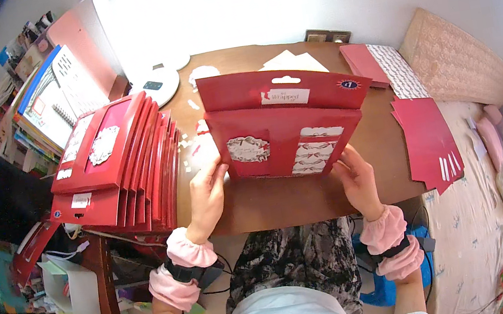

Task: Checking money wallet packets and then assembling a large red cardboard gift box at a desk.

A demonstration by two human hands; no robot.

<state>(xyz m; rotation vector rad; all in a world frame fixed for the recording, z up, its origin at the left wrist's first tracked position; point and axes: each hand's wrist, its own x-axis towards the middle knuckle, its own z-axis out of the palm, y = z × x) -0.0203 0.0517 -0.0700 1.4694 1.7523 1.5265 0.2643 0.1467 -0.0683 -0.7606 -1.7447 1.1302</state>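
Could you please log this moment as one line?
left hand: holds red card package, left edge | right hand: holds its right edge | package: over brown table | red package stack: left

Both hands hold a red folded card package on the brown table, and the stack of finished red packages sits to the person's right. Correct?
Not quite. In the head view, the stack of red packages sits to the person's left. The rest stands: left hand and right hand hold the red folded card package on the brown table.

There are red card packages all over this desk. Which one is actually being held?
The red package at the desk's middle, gripped by the left hand and right hand. The others sit untouched in the left stack and right pile.
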